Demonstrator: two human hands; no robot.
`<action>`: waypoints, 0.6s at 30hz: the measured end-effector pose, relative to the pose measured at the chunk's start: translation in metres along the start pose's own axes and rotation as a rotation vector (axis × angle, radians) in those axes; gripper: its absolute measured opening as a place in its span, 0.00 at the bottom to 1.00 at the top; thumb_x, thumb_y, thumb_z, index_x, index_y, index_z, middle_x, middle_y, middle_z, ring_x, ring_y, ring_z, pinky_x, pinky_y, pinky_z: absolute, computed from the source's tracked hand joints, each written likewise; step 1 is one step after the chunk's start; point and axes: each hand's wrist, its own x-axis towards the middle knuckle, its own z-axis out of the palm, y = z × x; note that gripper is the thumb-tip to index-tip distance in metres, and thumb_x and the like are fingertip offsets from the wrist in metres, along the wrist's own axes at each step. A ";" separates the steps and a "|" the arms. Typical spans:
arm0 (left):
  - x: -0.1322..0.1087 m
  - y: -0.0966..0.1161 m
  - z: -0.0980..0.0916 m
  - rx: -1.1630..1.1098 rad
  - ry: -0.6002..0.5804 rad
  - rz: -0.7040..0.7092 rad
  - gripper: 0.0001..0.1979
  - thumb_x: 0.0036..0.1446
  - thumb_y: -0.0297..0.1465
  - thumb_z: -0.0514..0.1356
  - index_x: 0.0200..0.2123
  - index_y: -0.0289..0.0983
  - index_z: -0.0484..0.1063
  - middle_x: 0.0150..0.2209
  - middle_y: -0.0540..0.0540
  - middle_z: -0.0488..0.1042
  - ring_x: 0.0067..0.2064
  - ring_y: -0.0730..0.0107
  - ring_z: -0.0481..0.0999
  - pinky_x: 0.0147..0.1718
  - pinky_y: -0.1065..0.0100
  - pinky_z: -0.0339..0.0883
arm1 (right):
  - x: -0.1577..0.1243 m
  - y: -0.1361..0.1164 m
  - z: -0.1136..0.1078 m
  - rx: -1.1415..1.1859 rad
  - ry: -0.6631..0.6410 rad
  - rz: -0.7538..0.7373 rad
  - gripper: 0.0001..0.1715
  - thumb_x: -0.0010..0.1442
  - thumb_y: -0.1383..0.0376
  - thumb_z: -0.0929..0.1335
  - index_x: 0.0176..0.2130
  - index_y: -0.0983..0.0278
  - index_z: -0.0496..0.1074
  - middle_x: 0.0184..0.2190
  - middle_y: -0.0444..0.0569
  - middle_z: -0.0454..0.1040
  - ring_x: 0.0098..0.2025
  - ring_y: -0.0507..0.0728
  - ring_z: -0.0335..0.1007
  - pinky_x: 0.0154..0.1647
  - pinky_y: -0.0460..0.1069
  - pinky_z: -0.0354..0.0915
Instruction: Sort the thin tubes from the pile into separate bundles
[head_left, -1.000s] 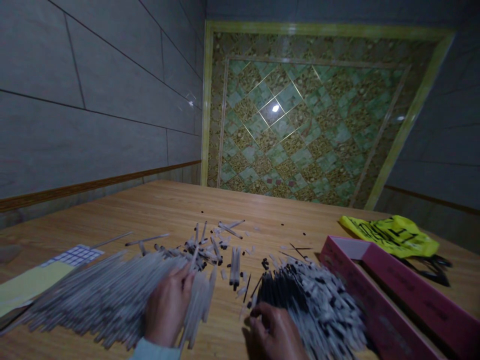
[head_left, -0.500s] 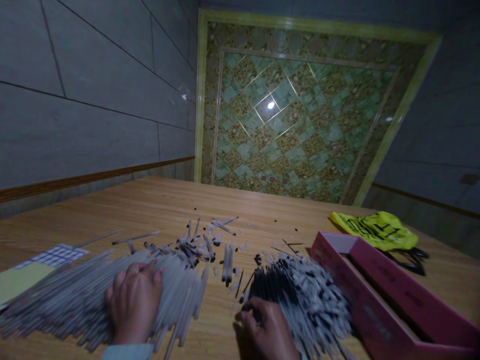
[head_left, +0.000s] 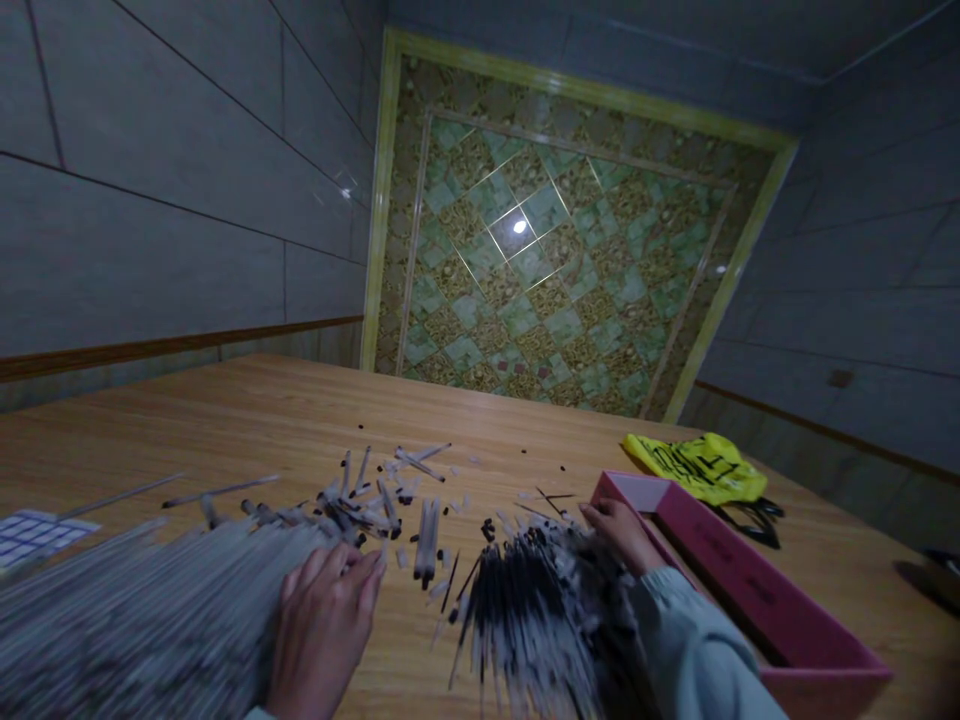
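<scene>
A big heap of thin grey sticks (head_left: 142, 610) lies at the left of the wooden table (head_left: 262, 410). My left hand (head_left: 324, 620) rests flat on its right end, fingers stretched out. A second pile of black-tipped sticks (head_left: 532, 610) lies at the right. My right hand (head_left: 619, 530) reaches over that pile's far side, next to the pink box (head_left: 720, 590); its fingers curl down onto the sticks, and what they hold is hidden.
Loose short sticks and black bits (head_left: 397, 490) lie scattered between and beyond the piles. A yellow printed bag (head_left: 697, 465) lies past the box with dark scissors (head_left: 754, 515) beside it. A sheet of white stickers (head_left: 34, 525) sits at the far left.
My right hand has moved from the near edge of the black-tipped pile to its far right side by the pink box. My left hand slid right along the grey heap. The view swung left.
</scene>
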 end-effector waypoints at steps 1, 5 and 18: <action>0.000 0.000 0.000 -0.007 -0.001 -0.006 0.13 0.58 0.34 0.50 0.37 0.42 0.75 0.34 0.46 0.74 0.38 0.62 0.67 0.36 0.61 0.54 | 0.002 0.004 -0.001 -0.016 -0.014 0.000 0.23 0.57 0.56 0.60 0.30 0.70 0.75 0.27 0.55 0.78 0.31 0.58 0.73 0.28 0.47 0.59; -0.001 0.001 0.001 -0.038 -0.008 -0.036 0.13 0.58 0.32 0.50 0.35 0.42 0.75 0.33 0.46 0.73 0.39 0.61 0.67 0.36 0.61 0.54 | -0.002 -0.002 -0.001 -0.100 -0.021 -0.021 0.22 0.57 0.57 0.59 0.32 0.68 0.76 0.32 0.59 0.78 0.35 0.62 0.73 0.31 0.49 0.59; -0.008 0.018 0.019 -0.340 -0.183 0.023 0.14 0.57 0.25 0.50 0.29 0.41 0.75 0.30 0.46 0.73 0.38 0.65 0.70 0.36 0.67 0.60 | -0.060 -0.178 0.128 -0.047 -0.143 -0.382 0.12 0.49 0.72 0.64 0.34 0.65 0.73 0.31 0.54 0.78 0.34 0.58 0.74 0.30 0.46 0.60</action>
